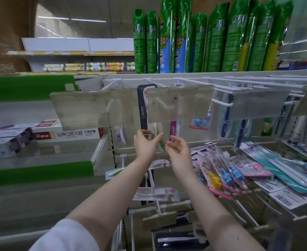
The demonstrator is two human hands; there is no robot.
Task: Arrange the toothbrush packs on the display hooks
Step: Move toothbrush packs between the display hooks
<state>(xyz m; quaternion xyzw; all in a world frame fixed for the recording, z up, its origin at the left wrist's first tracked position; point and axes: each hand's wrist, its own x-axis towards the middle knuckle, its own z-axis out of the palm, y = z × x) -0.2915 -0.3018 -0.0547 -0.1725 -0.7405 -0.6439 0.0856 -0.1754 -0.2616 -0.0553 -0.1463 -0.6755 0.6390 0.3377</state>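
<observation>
The left hand pinches the bottom of a black-edged toothbrush pack, which hangs from a display hook. The right hand sits at the pack's right edge with fingers loosely curled; whether it grips cannot be told.

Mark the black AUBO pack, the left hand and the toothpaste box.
black AUBO pack (142, 111), head view, on its lettered strip.
left hand (145, 144), head view, middle of the hand.
toothpaste box (72, 134), head view, its printed front.
</observation>
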